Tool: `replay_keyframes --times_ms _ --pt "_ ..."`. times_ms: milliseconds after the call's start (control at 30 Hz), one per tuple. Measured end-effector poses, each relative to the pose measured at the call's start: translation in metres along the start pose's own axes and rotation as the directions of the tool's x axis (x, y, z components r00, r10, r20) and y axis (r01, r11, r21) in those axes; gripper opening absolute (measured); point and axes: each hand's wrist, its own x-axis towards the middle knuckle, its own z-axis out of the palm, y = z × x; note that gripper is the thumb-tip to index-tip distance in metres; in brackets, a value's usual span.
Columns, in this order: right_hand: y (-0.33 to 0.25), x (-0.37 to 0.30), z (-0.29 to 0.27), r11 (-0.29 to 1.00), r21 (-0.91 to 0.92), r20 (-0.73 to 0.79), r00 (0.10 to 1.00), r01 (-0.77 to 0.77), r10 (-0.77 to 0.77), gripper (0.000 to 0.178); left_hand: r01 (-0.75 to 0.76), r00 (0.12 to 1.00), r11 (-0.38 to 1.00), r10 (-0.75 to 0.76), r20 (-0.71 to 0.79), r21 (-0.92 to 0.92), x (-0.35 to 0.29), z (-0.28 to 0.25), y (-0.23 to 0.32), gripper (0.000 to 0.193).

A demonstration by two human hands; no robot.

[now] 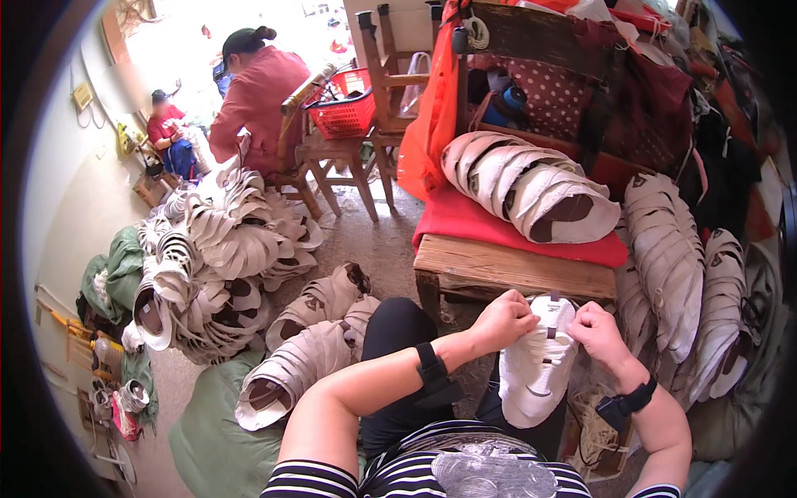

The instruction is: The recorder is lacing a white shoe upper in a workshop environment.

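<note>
A white shoe upper [532, 386] with a pale tongue and dark loops down its middle rests over my lap, toe toward me. At its left edge near the tongue, my left hand [503, 320] is closed in a pinch. My right hand [603, 334] pinches the opposite edge. Whether a thin lace runs between the fingers is too small to make out. Just beyond, a nested row of white shoe uppers [531, 187] lies on a red cloth [473, 222] over a wooden bench [515, 264].
Stacked uppers [303, 365] lie by my left knee, with a large heap [237, 241] farther left. More stacks [664, 257] lean right of the bench. Pale laces [594, 427] sit in a box by my right leg. A red basket [342, 112] stands on a stool; two people sit beyond.
</note>
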Motion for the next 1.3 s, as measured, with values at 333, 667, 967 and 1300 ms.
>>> replay_keyframes --times_ms 333,667,967,1300 --pt "-0.107 0.005 0.000 0.863 0.501 0.247 0.945 0.066 -0.215 0.017 -0.208 0.973 0.916 0.157 -0.171 -0.344 0.038 -0.039 0.090 0.023" --pt "-0.107 0.004 0.007 0.913 0.402 0.219 0.976 -0.071 -0.020 0.017 0.235 0.831 0.947 -0.080 0.550 -0.217 0.020 -0.018 0.036 0.013" --pt "-0.052 0.015 -0.005 0.523 0.842 0.068 0.987 -0.134 0.143 0.026 0.085 0.906 0.185 -0.423 -0.001 -0.979 0.007 -0.024 0.014 0.029" --pt "0.051 -0.009 -0.032 0.873 0.470 -0.213 0.944 -0.128 0.253 0.011 0.209 0.844 0.193 -0.530 0.078 -0.959 -0.017 -0.050 -0.018 0.028"
